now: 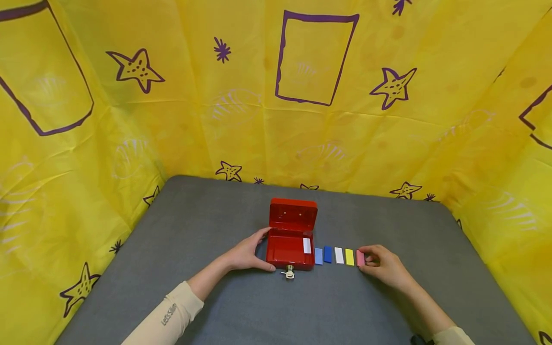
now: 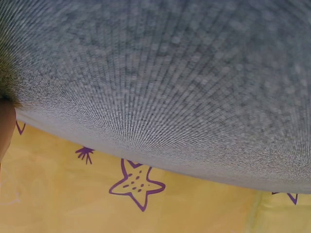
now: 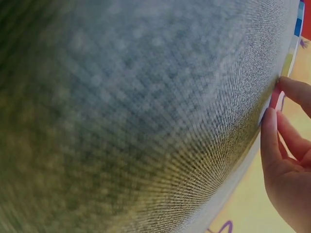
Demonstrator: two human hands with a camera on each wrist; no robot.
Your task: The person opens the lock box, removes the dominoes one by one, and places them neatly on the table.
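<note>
A red metal cash box (image 1: 291,266) stands on the table with its lid (image 1: 293,214) raised. My left hand (image 1: 245,252) spans its left side, thumb at the front corner and fingers at the back corner, holding it. Keys (image 1: 289,273) stick out of the front lock. Inside, at the right, is a white flat block (image 1: 306,245). Right of the box runs a row: light blue block (image 1: 318,256), dark blue block (image 1: 328,254), another white block (image 1: 339,255), yellow block (image 1: 350,257) and pink block (image 1: 360,258). My right hand (image 1: 384,265) pinches the pink block (image 3: 276,97) between thumb and fingers.
A grey cloth-covered table (image 1: 345,306) lies under everything. Yellow curtains (image 1: 250,134) with purple starfish drawings enclose its back and sides. The left wrist view holds mostly table surface (image 2: 155,87), and the box is out of its sight.
</note>
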